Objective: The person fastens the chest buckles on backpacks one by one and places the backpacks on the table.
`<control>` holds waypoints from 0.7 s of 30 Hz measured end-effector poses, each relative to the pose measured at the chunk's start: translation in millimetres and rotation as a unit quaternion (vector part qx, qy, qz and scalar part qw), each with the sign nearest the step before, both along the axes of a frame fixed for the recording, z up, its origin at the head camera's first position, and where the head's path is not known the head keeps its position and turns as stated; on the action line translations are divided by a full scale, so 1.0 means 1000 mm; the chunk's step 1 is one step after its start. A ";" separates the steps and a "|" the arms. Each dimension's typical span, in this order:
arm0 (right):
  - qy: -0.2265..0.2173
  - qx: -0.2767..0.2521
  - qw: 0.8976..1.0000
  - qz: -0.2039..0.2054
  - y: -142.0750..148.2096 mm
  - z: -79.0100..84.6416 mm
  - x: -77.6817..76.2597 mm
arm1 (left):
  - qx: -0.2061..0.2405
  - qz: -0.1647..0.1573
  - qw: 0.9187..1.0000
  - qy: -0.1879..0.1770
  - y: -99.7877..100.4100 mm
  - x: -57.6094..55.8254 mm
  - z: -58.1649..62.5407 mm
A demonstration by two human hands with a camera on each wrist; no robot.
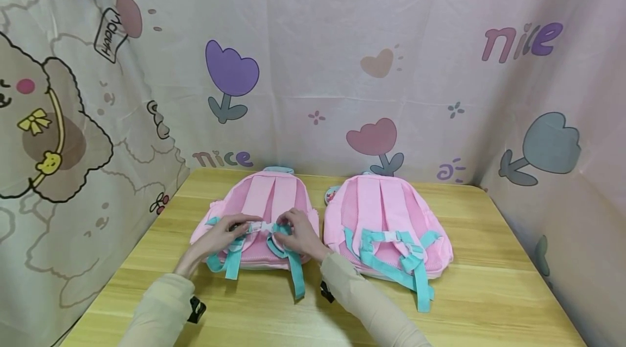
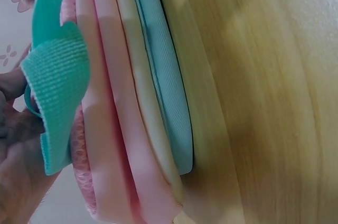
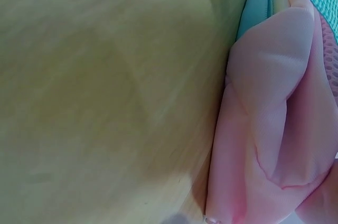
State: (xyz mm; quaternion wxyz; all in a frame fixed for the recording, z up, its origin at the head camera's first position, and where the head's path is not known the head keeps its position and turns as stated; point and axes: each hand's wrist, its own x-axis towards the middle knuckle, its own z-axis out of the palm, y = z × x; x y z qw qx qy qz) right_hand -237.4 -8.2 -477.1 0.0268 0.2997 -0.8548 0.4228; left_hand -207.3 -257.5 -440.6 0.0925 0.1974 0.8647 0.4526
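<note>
A pink backpack [image 1: 259,195] lies on the table with its shoulder straps facing up. Across its lower part, a white side-release buckle [image 1: 266,226] joins teal webbing. My left hand [image 1: 220,235] pinches the buckle's left end, fingers reaching in from the left. On the other side, my right hand [image 1: 300,235] pinches the teal strap [image 1: 281,229] close to the buckle. Loose teal strap ends [image 1: 296,276] hang over the bag's bottom edge. The left wrist view shows a teal strap [image 2: 58,76] in front of my left palm; the right fingertips are out of the right wrist view.
A second pink backpack [image 1: 337,227] lies to the right, its teal straps [image 1: 391,271] joined by a white buckle [image 1: 390,236]. A small round tag [image 1: 331,194] sits at its left side. The wooden table [image 1: 274,325] backs onto a printed curtain [image 1: 303,64].
</note>
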 end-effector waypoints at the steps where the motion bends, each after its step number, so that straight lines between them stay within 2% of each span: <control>1: -0.002 0.001 1.000 -0.001 0.000 0.000 0.000 | 0.002 0.001 1.000 -0.004 0.000 0.000 0.000; 10: -0.003 0.005 1.000 0.000 -0.001 0.002 0.000 | -0.012 0.001 1.000 -0.006 0.001 -0.001 0.001; 21: 0.005 0.007 1.000 0.007 0.000 -0.001 -0.001 | -0.005 -0.013 1.000 -0.010 -0.001 -0.002 0.001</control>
